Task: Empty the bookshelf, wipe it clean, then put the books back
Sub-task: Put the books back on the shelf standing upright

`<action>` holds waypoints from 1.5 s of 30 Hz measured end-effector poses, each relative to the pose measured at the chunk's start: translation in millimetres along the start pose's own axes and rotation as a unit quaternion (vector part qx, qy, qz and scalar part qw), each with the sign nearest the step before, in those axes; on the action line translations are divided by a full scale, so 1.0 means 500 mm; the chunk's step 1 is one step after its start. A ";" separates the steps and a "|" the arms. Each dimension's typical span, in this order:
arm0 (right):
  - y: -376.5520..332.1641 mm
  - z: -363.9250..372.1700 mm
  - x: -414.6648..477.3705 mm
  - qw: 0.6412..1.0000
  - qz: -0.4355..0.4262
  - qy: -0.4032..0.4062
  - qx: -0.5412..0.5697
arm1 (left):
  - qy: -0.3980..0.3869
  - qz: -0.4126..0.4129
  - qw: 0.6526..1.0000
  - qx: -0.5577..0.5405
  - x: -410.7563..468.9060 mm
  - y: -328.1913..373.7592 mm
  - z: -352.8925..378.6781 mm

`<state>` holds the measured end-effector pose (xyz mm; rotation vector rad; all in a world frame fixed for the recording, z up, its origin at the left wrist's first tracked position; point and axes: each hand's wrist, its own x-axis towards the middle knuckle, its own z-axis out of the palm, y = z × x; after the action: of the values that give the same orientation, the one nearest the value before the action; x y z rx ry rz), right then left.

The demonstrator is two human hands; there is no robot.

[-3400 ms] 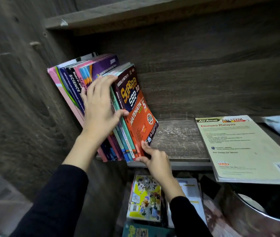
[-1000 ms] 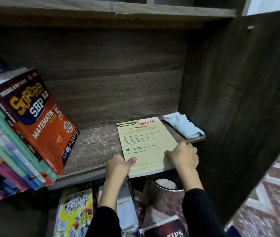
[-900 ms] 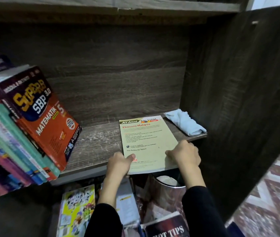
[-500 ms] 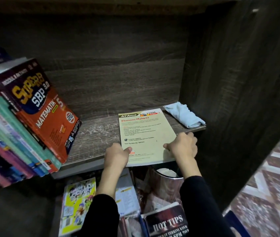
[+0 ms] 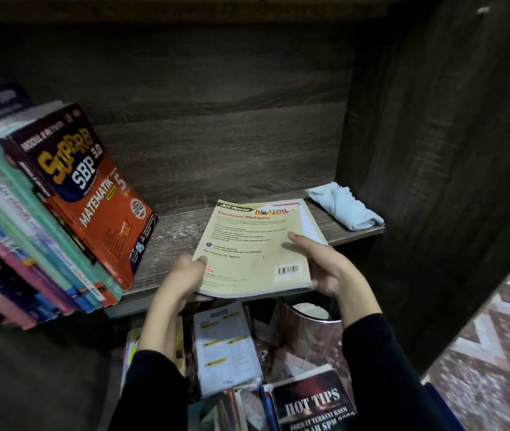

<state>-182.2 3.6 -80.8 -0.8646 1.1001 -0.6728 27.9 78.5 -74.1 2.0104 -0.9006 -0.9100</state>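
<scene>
Over shelf front edge, Ekonomi Malaysia book overhangs, left hand gripping its 8 o'clock corner, right hand its 4 o'clock edge, fingers curled on the cover; leaning books at 9 o'clock, cloth at 2 o'clock.

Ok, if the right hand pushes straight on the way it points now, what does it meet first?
Probably the shelf's back panel. The right hand, gripping the Ekonomi Malaysia book, points inward and slightly left, between the leaning Matematik book and the blue cloth. Depth is uncertain.
</scene>
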 end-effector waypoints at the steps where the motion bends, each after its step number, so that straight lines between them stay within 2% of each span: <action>1: 0.001 0.006 0.002 1.000 0.007 -0.012 0.006 | -0.009 -0.009 0.999 -0.049 -0.006 -0.002 -0.004; 5: 0.009 0.037 0.001 0.996 -0.015 -0.082 -0.012 | 0.017 0.017 0.994 -0.111 0.003 -0.018 -0.024; 8: 0.004 0.057 -0.006 0.987 -0.072 -0.129 0.064 | 0.032 0.040 0.988 -0.144 0.004 -0.032 -0.040; 10: -0.010 0.071 -0.023 0.979 -0.126 -0.132 0.091 | 0.043 0.058 0.984 -0.162 0.005 -0.036 -0.050; 11: -0.017 0.081 -0.030 0.974 -0.161 -0.134 0.089 | 0.059 0.078 0.985 -0.145 0.001 -0.035 -0.059; 13: -0.024 0.107 -0.045 0.961 -0.242 -0.119 0.061 | 0.131 0.124 0.983 -0.023 -0.013 -0.031 -0.082; 15: -0.022 0.147 -0.058 0.945 -0.312 -0.090 0.028 | 0.233 0.172 0.953 0.084 -0.032 -0.030 -0.114; 19: -0.005 0.248 -0.069 0.914 -0.403 -0.049 -0.029 | 0.328 0.270 0.903 0.060 -0.073 0.001 -0.168; 22: 0.032 0.326 -0.064 0.868 -0.481 0.014 -0.127 | 0.342 0.330 0.874 0.100 -0.109 0.055 -0.209; 25: 0.073 0.389 -0.060 0.779 -0.577 0.058 -0.238 | 0.256 0.413 0.874 0.000 -0.150 0.123 -0.239; 27: 0.091 0.427 -0.062 0.732 -0.616 0.060 -0.286 | 0.258 0.458 0.850 -0.015 -0.164 0.153 -0.259; 28: 0.098 0.443 -0.065 0.724 -0.621 0.057 -0.295 | 0.274 0.468 0.840 -0.006 -0.167 0.160 -0.270; 31: 0.122 0.484 -0.068 0.736 -0.613 0.029 -0.288 | 0.337 0.461 0.820 0.047 -0.166 0.152 -0.313; 34: 0.139 0.506 -0.052 0.741 -0.601 0.005 -0.300 | 0.353 0.424 0.824 0.127 -0.166 0.121 -0.339; 36: 0.145 0.512 -0.037 0.748 -0.572 -0.017 -0.335 | 0.364 0.382 0.824 0.207 -0.161 0.105 -0.353; 38: 0.148 0.511 -0.027 0.758 -0.533 -0.043 -0.374 | 0.374 0.331 0.804 0.323 -0.154 0.095 -0.369; 40: 0.139 0.508 -0.023 0.777 -0.485 -0.071 -0.394 | 0.372 0.301 0.781 0.403 -0.148 0.088 -0.382; 42: 0.124 0.499 -0.015 0.804 -0.434 -0.111 -0.391 | 0.353 0.296 0.772 0.438 -0.146 0.084 -0.391; 45: 0.104 0.468 -0.005 0.844 -0.364 -0.220 -0.327 | 0.343 0.298 0.756 0.470 -0.145 0.087 -0.404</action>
<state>40.3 92.1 -76.8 -1.9828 0.5359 -0.6554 143.7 183.6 79.1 2.2668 -1.5596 0.7988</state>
